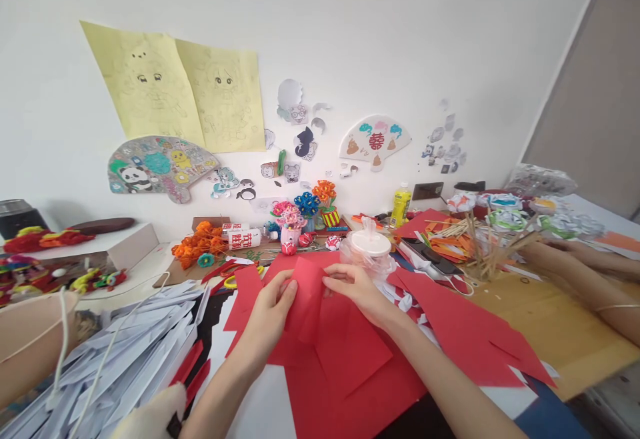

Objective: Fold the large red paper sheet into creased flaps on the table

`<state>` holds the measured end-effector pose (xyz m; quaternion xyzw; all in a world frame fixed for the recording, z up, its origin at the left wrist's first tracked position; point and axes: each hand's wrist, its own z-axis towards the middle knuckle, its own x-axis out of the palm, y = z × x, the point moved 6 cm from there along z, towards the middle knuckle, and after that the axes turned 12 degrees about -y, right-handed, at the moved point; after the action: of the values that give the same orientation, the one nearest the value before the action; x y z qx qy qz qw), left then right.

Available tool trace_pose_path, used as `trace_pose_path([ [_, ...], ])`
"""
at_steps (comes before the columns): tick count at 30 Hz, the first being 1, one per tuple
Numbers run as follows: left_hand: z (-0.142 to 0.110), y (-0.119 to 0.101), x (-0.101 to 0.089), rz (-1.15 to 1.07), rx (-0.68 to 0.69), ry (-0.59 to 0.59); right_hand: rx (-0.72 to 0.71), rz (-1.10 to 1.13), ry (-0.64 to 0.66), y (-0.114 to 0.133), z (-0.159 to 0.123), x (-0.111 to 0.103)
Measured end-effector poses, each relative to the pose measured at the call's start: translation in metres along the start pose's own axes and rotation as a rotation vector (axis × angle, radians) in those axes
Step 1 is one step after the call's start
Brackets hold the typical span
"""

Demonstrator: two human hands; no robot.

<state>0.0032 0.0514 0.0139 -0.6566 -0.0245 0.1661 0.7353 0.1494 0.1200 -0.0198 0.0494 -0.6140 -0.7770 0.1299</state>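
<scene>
Between my two hands is a piece of red paper (306,299), raised above the table and curved over. My left hand (270,304) pinches its left edge with the thumb in front. At the upper right edge, the fingers of my right hand (353,287) are closed on the same paper. Below lie several larger red sheets (360,365), overlapping one another. Yellow-handled scissors (231,281) rest just beyond my left hand. A white lidded cup (369,244) in clear plastic stands behind my right hand.
Folded white paper strips (135,339) are heaped at the left. Orange pipe-cleaner flowers (203,242), a yellow bottle (401,205) and a phone (433,255) lie or stand farther back. Another person's arms (585,272) reach in at the right, near paper flowers on sticks (480,239).
</scene>
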Motion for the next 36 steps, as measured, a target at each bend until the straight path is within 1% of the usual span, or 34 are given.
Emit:
trace_pose_path([
  [4, -0.008, 0.002, 0.005, -0.176, -0.208, 0.070, -0.002, -0.032, -0.024, 0.004, -0.001, -0.006],
  [5, -0.009, 0.001, 0.005, -0.205, -0.235, 0.074, 0.003, -0.036, -0.025, 0.005, -0.002, -0.006],
  [7, -0.009, -0.001, 0.004, -0.220, -0.241, 0.077, 0.010, -0.059, 0.001, 0.005, -0.003, -0.005],
  [11, -0.005, -0.001, 0.004, -0.177, -0.176, 0.175, 0.013, -0.103, 0.072, 0.004, -0.006, 0.000],
  [12, -0.004, 0.001, 0.004, -0.156, -0.168, 0.182, 0.017, -0.103, 0.080, 0.004, -0.006, 0.001],
  [15, 0.000, 0.005, 0.002, -0.053, -0.126, 0.159, 0.011, -0.112, 0.099, 0.003, -0.007, 0.001],
  [21, -0.003, 0.002, 0.008, 0.084, -0.059, 0.183, 0.015, -0.178, 0.175, 0.003, -0.009, 0.004],
  [26, -0.003, -0.004, 0.010, 0.174, 0.061, 0.157, -0.002, -0.176, 0.222, 0.007, -0.013, 0.008],
  [30, -0.003, -0.008, 0.011, 0.194, 0.152, 0.158, -0.018, -0.152, 0.254, 0.010, -0.015, 0.012],
  [33, -0.003, -0.009, 0.012, 0.198, 0.196, 0.151, -0.054, -0.134, 0.236, 0.012, -0.016, 0.013],
  [36, -0.003, -0.008, 0.012, 0.182, 0.225, 0.116, -0.087, -0.108, 0.191, 0.014, -0.015, 0.013],
])
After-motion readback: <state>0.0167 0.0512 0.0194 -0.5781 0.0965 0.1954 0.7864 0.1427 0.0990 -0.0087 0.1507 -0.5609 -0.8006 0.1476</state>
